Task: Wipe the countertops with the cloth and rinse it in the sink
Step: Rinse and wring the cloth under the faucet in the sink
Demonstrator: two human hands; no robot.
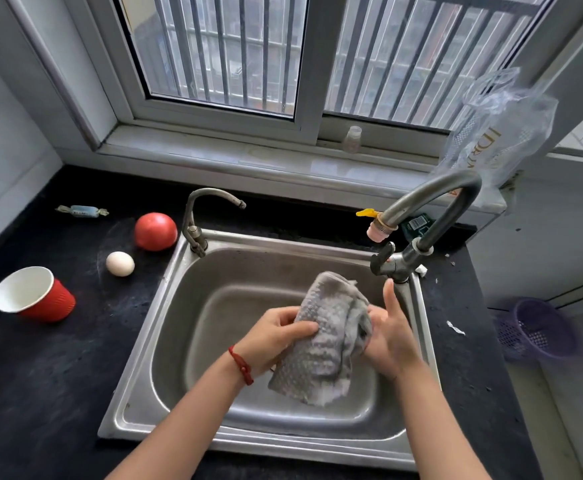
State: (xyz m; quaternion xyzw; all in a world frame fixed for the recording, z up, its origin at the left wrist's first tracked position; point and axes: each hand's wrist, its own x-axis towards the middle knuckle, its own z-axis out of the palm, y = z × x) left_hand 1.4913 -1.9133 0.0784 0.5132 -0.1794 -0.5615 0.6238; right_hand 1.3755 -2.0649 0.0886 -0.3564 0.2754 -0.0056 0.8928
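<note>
the main risk here is a rinse that never really happens: no water shows at the big tap [432, 209], and its pink nozzle sits back and to the right of the cloth [324, 337], so if the tap is opened with the cloth where it hangs, the stream would likely miss it and splash the sink [165, 341] wall or the counter [41, 375]. a loose grip could also let the cloth drop into the basin, and a hard wring could flick drips onto the dark counter, undoing the wiping. the egg [120, 264] and tomato [155, 231] sit near the sink's left rim, and a careless elbow might roll them. the cloth is held above the basin, between both hands; the left hand [276, 334] pinches its left edge with thumb on top, and the right hand [392, 336] is clamped on the bunched right side, thumb raised. it is grey, with a waffle texture, folded and crumpled, its lower end hanging free; whether it is wet i cannot tell.
</note>
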